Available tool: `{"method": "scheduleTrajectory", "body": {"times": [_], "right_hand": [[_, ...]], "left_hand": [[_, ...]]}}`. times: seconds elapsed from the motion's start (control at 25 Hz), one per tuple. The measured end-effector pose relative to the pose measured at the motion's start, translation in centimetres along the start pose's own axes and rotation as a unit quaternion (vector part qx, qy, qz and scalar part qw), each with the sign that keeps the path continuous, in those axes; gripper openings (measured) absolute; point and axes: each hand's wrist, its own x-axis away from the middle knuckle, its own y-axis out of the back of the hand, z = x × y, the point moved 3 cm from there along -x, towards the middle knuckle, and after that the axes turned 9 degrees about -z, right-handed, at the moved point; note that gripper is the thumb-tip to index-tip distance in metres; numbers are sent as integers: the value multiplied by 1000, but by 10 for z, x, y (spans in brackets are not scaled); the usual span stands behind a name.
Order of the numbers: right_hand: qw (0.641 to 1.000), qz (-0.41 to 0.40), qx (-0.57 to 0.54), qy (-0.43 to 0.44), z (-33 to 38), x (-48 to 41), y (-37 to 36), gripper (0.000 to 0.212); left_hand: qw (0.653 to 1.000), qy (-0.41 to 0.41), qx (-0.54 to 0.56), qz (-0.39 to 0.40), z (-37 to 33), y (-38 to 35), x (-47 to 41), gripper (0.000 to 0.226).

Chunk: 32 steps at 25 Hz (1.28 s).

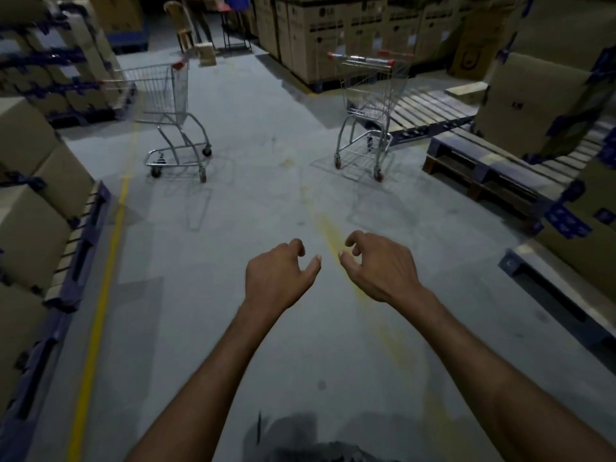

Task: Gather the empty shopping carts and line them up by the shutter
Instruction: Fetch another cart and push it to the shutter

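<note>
Two empty wire shopping carts stand ahead on the grey warehouse floor. The left cart (pixel 166 105) is seen from the side, its basket toward the stacked boxes. The right cart (pixel 370 105) faces me with its red-capped handle bar toward me, beside a low pallet. My left hand (pixel 280 273) and my right hand (pixel 380 265) are stretched out in front of me over bare floor, well short of both carts. Both hands hold nothing, with fingers loosely curled and apart. No shutter is visible.
Stacked cardboard boxes on blue pallets (pixel 76 248) line the left side. A bare wooden pallet (pixel 473 171) and large boxes (pixel 540 101) crowd the right. Tall boxes (pixel 333 35) stand at the back. A yellow floor line (pixel 100 311) runs along the left. A person and chair (pixel 181 25) are far back.
</note>
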Motion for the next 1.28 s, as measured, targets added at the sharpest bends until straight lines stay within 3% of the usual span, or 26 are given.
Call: {"method": "scheduleTrajectory", "body": {"times": [0.16, 0.32, 0.44, 0.56, 0.68, 0.96, 1.08, 1.28], "right_hand": [[996, 24, -64, -64, -21, -101, -45, 32], [972, 34, -187, -138, -41, -210, -91, 39], [919, 40, -339, -197, -48, -284, -109, 48], [874, 31, -417, -247, -56, -358, -122, 54], [874, -2, -412, -257, -71, -425, -139, 50], [903, -52, -369, -212, -145, -584, -186, 44], [897, -63, -391, -199, -188, -661, -198, 43], [932, -78, -335, -115, -249, -787, -199, 47]], "left_hand": [[999, 15, -12, 37, 18, -47, -103, 53], [996, 11, 69, 47, 40, -86, -220, 49], [981, 28, 173, 81, 54, -105, -303, 56], [937, 78, 313, 136, 64, -127, -382, 60], [917, 78, 362, 149, 62, -150, -450, 60], [960, -3, 261, 100, 31, -232, -617, 67], [973, -32, 221, 61, 10, -261, -698, 57], [976, -69, 208, -9, -28, -292, -827, 42]]}}
